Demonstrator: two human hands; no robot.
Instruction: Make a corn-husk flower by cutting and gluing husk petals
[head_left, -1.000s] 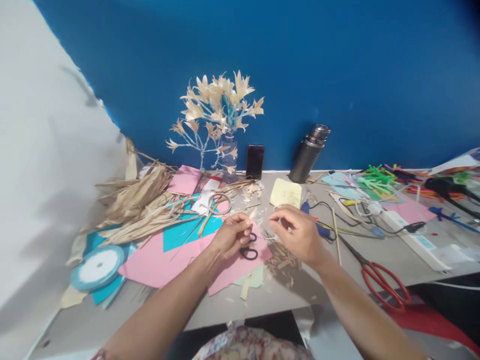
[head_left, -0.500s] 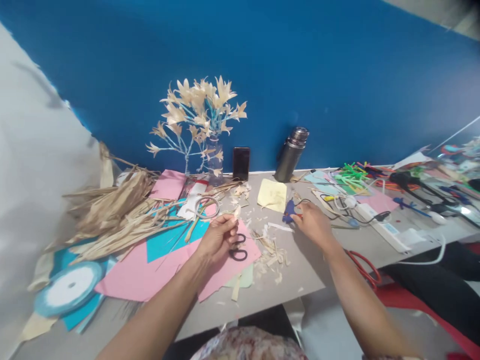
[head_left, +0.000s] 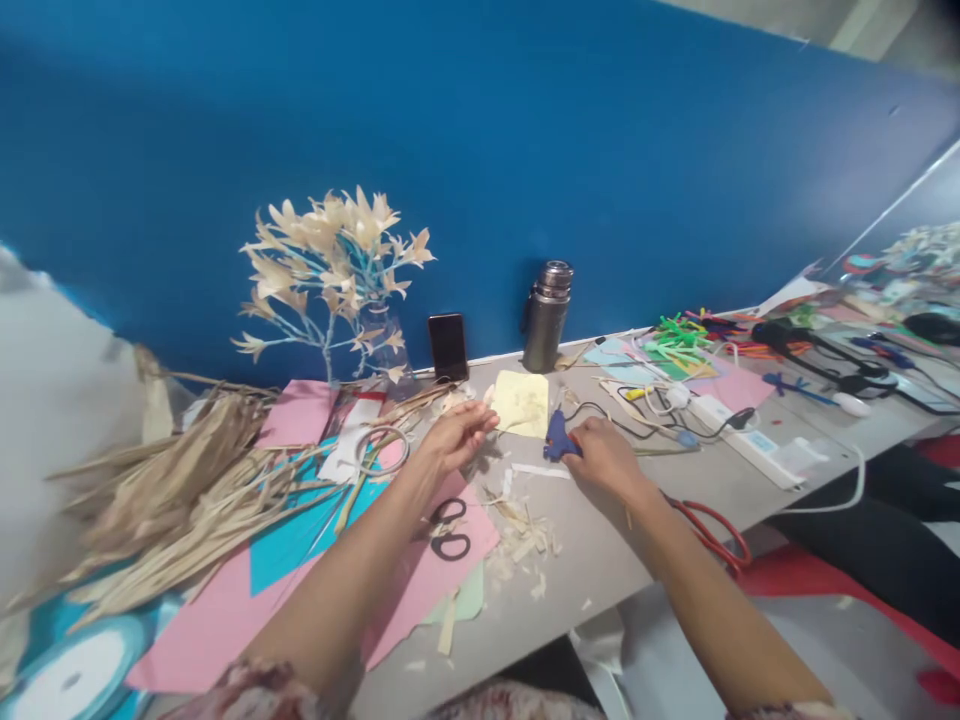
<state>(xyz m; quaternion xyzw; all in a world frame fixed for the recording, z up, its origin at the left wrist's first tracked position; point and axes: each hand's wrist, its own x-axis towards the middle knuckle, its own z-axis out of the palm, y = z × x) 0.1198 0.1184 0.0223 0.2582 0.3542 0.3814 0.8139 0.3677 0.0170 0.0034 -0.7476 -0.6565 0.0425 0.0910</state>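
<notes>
My right hand (head_left: pixel 604 456) is closed on the handle of a blue glue gun (head_left: pixel 557 436) at the middle of the table. Its nozzle points up and away, toward a yellow paper sheet (head_left: pixel 520 402). My left hand (head_left: pixel 459 436) hovers just left of that sheet with its fingers drawn together. Whatever small thing is between those fingertips I cannot make out. Black-handled scissors (head_left: pixel 450 530) lie below the left hand on pink paper (head_left: pixel 405 590). Cream flowers on pale blue stems (head_left: pixel 337 260) stand in a clear bottle (head_left: pixel 382 345) at the back left.
Dried husks (head_left: pixel 180 470) pile up at left beside a ribbon roll (head_left: pixel 71 675). A phone (head_left: pixel 448 346) and a steel flask (head_left: pixel 547 318) stand against the blue wall. Husk scraps (head_left: pixel 529 535) litter the front. At right lie a power strip (head_left: pixel 750 440), cables and green pipe cleaners (head_left: pixel 679 335).
My left hand has moved forward and right, toward the yellow sheet and the glue gun, uncovering the scissors. The right hand keeps the glue gun. The view has shifted to the right.
</notes>
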